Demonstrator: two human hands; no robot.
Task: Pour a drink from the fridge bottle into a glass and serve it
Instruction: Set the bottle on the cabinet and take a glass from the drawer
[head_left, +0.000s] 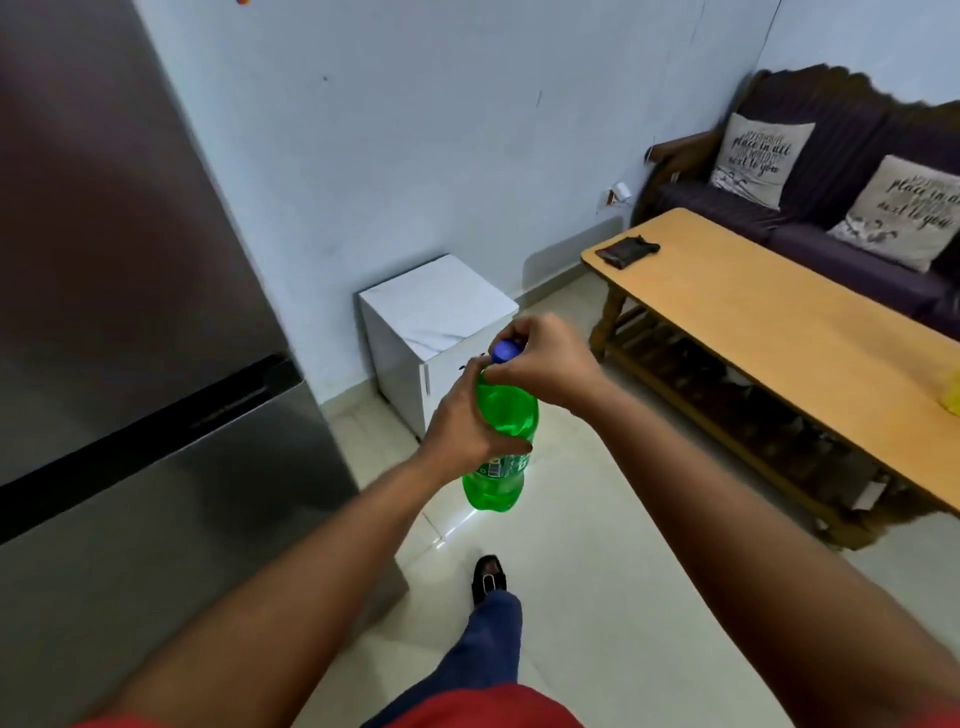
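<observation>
A green plastic bottle (506, 415) with a blue cap (505, 351) is held upright in the air in front of me, above the floor. My left hand (465, 421) is wrapped around the bottle's middle, covering part of its label. My right hand (540, 358) grips the blue cap from the right, fingers closed over the top. No glass is in view.
A grey fridge (130, 312) with shut doors fills the left. A small white cabinet (431, 332) stands against the wall behind the bottle. A wooden table (769, 332) with a dark pouch (626, 250) stands right, before a dark sofa (831, 208). My foot (488, 577) is on pale tiles.
</observation>
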